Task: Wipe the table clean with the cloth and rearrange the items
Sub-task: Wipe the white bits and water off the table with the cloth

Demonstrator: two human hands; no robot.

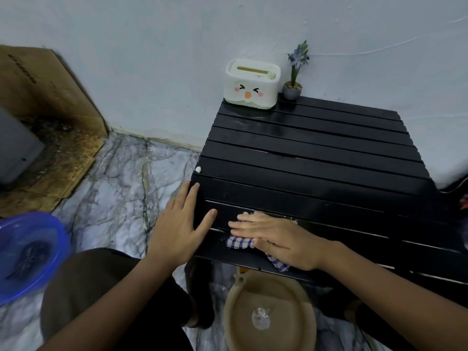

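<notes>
One black slatted table (316,153) filling the right side, pushed up against a pale wall (152,46); marble-look floor (121,178) off to the left; big sheet of stained cardboard (50,97) leaning in the far left corner; blue plastic basin (30,252) down at the left edge, beige basin (268,315) on the floor under the table's near edge with some clear crumpled bit inside, can't tell what exactly. Then the hands, both flat and open-fingered; right hand (278,239) spread wide and pressing down on the cloth (240,243), not gripping it; left hand (182,224) also spread, palm over the table's left edge, fingertips on the slats, holding nothing. White tissue box (252,83) with a cute squinty face parked at the far left corner of the table; tiny potted plant (293,84) with bluish flowers just beside it on the right. Blue-and-white checked cloth bunched on the near slats, mostly hidden under that right hand; little white blob (198,169) on the left edge, well apart from the cloth.
</notes>
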